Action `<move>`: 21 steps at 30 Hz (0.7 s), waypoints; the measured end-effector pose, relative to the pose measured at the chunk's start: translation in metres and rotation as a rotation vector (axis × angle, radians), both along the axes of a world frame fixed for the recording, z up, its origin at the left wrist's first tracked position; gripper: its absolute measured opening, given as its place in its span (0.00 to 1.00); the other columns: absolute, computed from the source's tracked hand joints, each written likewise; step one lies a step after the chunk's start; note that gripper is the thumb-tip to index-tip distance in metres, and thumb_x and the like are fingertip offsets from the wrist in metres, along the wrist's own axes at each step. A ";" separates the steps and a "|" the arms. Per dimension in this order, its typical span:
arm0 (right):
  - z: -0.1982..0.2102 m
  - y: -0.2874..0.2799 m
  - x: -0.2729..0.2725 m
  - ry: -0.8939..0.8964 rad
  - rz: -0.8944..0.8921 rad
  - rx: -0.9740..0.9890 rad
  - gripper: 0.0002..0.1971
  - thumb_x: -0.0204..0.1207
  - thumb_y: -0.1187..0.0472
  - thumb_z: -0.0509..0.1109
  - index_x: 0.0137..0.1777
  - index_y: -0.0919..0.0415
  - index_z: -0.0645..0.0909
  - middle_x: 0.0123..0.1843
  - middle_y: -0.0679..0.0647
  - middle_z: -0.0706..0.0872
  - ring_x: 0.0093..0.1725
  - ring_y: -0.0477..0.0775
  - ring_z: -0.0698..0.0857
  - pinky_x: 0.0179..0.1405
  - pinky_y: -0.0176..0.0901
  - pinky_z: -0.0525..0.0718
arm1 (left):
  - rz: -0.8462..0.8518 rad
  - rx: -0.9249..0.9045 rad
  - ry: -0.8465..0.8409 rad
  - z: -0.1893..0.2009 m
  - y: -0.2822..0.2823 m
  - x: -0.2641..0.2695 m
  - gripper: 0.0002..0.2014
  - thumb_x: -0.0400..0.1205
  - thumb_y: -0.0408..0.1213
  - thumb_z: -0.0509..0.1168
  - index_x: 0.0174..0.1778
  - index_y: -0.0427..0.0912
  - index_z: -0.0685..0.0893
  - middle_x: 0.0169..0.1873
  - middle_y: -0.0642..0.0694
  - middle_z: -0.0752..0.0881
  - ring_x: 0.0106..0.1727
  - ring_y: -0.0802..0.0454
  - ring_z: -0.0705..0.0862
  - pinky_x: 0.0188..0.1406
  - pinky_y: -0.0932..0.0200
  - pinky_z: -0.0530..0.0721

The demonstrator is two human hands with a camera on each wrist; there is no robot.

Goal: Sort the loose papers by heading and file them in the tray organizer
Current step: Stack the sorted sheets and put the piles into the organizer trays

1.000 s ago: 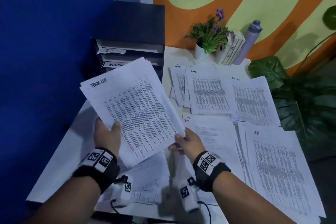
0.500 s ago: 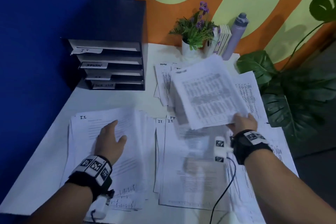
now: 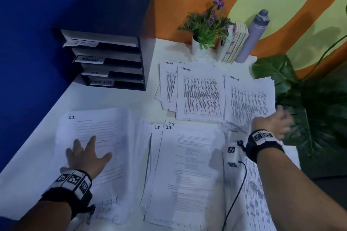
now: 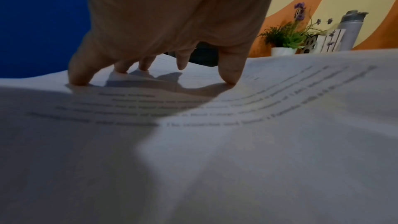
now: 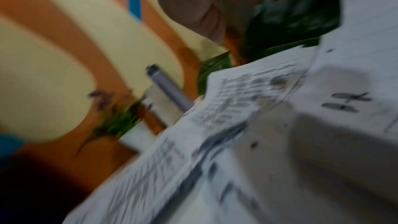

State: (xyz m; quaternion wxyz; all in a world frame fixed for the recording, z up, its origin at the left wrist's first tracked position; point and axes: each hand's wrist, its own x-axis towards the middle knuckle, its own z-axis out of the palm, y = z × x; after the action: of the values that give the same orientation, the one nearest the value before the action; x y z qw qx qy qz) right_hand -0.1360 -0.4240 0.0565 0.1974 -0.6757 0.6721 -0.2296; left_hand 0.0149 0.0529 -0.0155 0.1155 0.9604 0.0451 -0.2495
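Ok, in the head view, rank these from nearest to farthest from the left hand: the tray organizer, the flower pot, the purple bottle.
From the left hand, which lies on the I.T. stack:
1. Tray organizer, straight ahead at the table's back left.
2. Flower pot, farther back and to the right, by the wall.
3. Purple bottle, farthest right along the wall, past the books.

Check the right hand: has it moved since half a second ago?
Yes. The right hand has swung outward and down to the task-list sheets by the big leafy plant, farther from the tray organizer.

White table (image 3: 120,99) under paper piles (image 3: 187,155), tray organizer (image 3: 112,58), potted plant (image 3: 204,30), books (image 3: 234,45), bottle (image 3: 251,37).
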 end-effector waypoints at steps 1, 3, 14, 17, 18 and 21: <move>-0.005 0.009 0.010 0.032 0.148 -0.005 0.29 0.73 0.72 0.65 0.75 0.53 0.72 0.77 0.61 0.67 0.72 0.68 0.70 0.68 0.62 0.73 | 0.008 -0.003 0.000 -0.001 0.001 0.000 0.46 0.76 0.67 0.65 0.86 0.62 0.47 0.86 0.47 0.38 0.85 0.39 0.40 0.78 0.25 0.53; -0.022 0.023 0.029 0.037 0.400 0.036 0.20 0.79 0.71 0.64 0.69 0.57 0.80 0.71 0.64 0.73 0.68 0.69 0.75 0.66 0.60 0.77 | 0.012 -0.002 0.006 -0.001 0.002 -0.001 0.47 0.75 0.68 0.65 0.85 0.63 0.47 0.86 0.48 0.38 0.85 0.40 0.40 0.78 0.26 0.53; -0.065 0.068 0.079 0.722 1.023 0.089 0.47 0.67 0.75 0.60 0.84 0.46 0.48 0.87 0.52 0.45 0.85 0.62 0.42 0.81 0.71 0.47 | 0.026 -0.072 0.006 -0.002 0.003 -0.003 0.45 0.76 0.66 0.66 0.85 0.63 0.50 0.86 0.49 0.39 0.86 0.42 0.39 0.79 0.28 0.53; -0.065 0.064 0.092 0.618 0.994 0.088 0.38 0.73 0.75 0.54 0.82 0.48 0.59 0.86 0.52 0.56 0.85 0.60 0.52 0.80 0.72 0.52 | 0.022 -0.059 0.001 0.000 0.003 -0.003 0.45 0.75 0.68 0.66 0.85 0.64 0.51 0.86 0.50 0.39 0.86 0.43 0.41 0.77 0.28 0.53; -0.063 0.065 0.095 0.536 0.971 0.075 0.36 0.74 0.75 0.53 0.82 0.49 0.61 0.85 0.52 0.61 0.84 0.59 0.58 0.80 0.72 0.55 | 0.020 -0.055 -0.001 0.000 0.003 -0.003 0.44 0.75 0.68 0.65 0.84 0.65 0.51 0.86 0.51 0.39 0.86 0.44 0.41 0.77 0.28 0.54; -0.055 0.074 0.107 0.316 0.942 0.067 0.35 0.76 0.76 0.54 0.82 0.50 0.63 0.83 0.54 0.65 0.80 0.60 0.67 0.78 0.69 0.63 | 0.004 -0.034 -0.009 0.000 0.005 -0.004 0.44 0.75 0.69 0.64 0.84 0.66 0.51 0.86 0.51 0.40 0.86 0.44 0.41 0.77 0.29 0.55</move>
State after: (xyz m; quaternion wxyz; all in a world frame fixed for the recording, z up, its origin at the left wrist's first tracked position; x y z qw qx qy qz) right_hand -0.0292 -0.3504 0.0011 0.1971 -0.9258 0.3223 0.0113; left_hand 0.0104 0.0579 -0.0155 0.1327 0.9593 0.0423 -0.2458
